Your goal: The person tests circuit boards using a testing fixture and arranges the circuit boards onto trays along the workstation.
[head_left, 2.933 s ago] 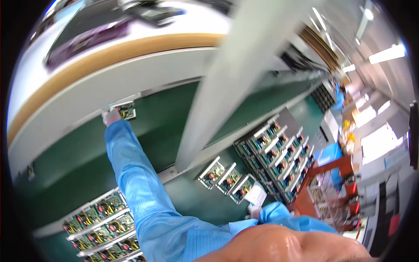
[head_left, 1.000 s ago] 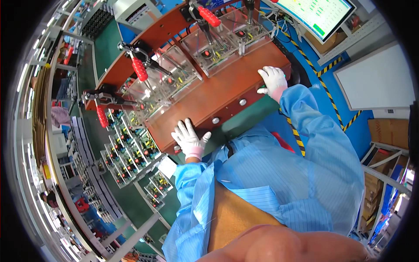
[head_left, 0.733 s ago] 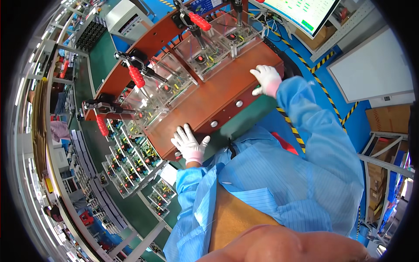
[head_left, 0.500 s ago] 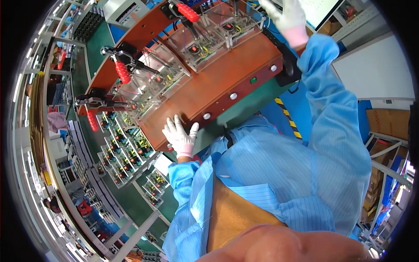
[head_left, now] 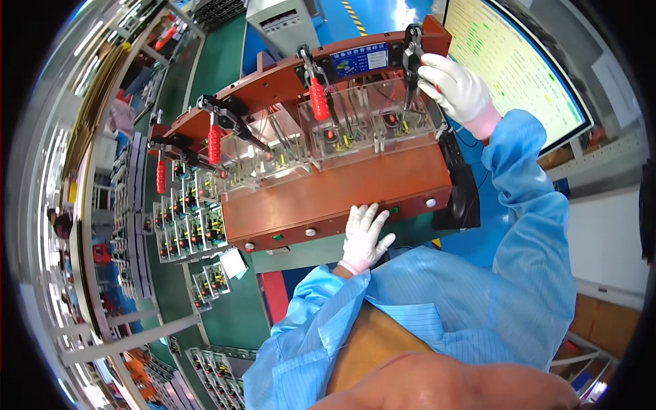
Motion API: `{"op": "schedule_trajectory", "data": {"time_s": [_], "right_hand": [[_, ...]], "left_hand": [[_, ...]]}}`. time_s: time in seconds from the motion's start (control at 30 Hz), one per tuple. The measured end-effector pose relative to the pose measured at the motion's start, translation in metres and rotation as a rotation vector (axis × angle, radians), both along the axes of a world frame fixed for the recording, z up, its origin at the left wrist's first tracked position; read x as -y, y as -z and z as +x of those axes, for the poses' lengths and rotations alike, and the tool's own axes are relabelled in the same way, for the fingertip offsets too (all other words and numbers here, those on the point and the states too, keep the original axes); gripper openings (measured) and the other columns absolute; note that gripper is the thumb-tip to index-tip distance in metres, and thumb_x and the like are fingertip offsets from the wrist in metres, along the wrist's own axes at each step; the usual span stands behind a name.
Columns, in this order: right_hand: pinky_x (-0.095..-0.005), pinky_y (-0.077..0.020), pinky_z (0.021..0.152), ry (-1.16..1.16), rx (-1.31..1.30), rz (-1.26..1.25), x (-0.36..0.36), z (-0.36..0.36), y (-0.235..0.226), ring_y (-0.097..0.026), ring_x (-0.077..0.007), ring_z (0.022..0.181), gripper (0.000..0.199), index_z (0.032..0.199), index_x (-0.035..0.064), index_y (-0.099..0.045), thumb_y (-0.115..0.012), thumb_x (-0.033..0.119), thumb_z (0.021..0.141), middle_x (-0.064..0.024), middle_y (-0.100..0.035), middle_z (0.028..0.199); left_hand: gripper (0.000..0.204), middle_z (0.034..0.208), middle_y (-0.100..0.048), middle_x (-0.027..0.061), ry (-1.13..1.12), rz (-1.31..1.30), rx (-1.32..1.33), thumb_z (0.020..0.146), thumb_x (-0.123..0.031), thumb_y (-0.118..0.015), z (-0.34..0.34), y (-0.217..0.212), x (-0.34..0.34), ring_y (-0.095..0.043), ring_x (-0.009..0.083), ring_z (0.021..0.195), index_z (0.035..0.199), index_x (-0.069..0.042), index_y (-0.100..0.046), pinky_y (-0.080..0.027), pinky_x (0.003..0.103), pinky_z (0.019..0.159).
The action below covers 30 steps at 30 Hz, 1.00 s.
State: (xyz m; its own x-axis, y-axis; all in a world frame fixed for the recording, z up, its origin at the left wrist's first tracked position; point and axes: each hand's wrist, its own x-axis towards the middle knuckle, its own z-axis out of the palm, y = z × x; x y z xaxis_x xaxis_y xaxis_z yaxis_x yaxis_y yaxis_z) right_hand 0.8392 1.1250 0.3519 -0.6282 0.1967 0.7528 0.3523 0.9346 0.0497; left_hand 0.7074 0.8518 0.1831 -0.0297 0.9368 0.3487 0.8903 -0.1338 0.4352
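Note:
My right hand [head_left: 456, 90], in a white glove, is closed round the handle of the rightmost toggle clamp [head_left: 411, 58]; a bit of red shows between its fingers. My left hand [head_left: 364, 236], gloved too, lies with fingers spread on the front edge of the reddish-brown test fixture [head_left: 328, 186]. Three other toggle clamps with red handles, among them the middle one [head_left: 318, 99], hang down along the fixture's back bar. Beneath the clamps, clear plastic holders [head_left: 352, 133] hold circuit boards with red and yellow parts. Round silver buttons [head_left: 311, 232] line the fixture's front.
A monitor [head_left: 523, 61] stands at the right, close to my right forearm. Racks of circuit boards [head_left: 195, 229] sit on the green bench [head_left: 232, 311] to the left. A white instrument box [head_left: 281, 24] stands behind the fixture. Black cabling [head_left: 459, 184] lies at its right end.
My view has turned, so the fixture appears more level. My right hand has come to the rightmost clamp and closed on its handle. My left hand has shifted right along the front edge.

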Motion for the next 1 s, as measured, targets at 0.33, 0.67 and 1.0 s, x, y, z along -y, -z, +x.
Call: {"op": "schedule_trajectory", "data": {"time_s": [0.33, 0.67, 1.0], "right_hand": [[-0.0243, -0.0407, 0.056, -0.309, -0.242, -0.831, -0.079, -0.051, -0.112, -0.049, -0.0153, 0.059, 0.021, 0.096, 0.0034, -0.056, -0.05, 0.021, 0.087, -0.0043, -0.057, 0.077], [-0.0242, -0.0397, 0.088, -0.324, -0.134, -0.694, -0.089, -0.052, -0.048, -0.053, -0.0178, 0.099, 0.038, 0.127, 0.0039, -0.042, -0.037, 0.021, 0.093, -0.0122, -0.051, 0.119], [-0.0219, -0.0452, 0.072, -0.342, -0.393, -0.76, -0.081, -0.068, -0.028, -0.059, -0.0142, 0.081, 0.046, 0.121, 0.0068, -0.046, -0.031, -0.003, 0.079, -0.0093, -0.061, 0.1]], "left_hand": [[0.048, 0.127, -0.044, 0.0143, 0.065, 0.055, -0.036, 0.078, -0.033, -0.056, 0.03, 0.002, -0.078, -0.041, 0.0357, 0.116, 0.119, -0.009, -0.05, -0.026, 0.046, 0.104], [0.052, 0.13, -0.036, 0.019, -0.329, 0.144, -0.239, 0.077, -0.034, -0.052, 0.04, 0.04, -0.188, -0.033, 0.0423, 0.118, 0.122, -0.01, -0.043, -0.019, 0.053, 0.102], [0.029, 0.115, -0.049, 0.0152, -0.433, 0.075, -0.08, 0.078, -0.021, -0.046, 0.025, 0.057, -0.256, -0.045, 0.0298, 0.107, 0.104, -0.01, -0.053, -0.038, 0.045, 0.086]]}}
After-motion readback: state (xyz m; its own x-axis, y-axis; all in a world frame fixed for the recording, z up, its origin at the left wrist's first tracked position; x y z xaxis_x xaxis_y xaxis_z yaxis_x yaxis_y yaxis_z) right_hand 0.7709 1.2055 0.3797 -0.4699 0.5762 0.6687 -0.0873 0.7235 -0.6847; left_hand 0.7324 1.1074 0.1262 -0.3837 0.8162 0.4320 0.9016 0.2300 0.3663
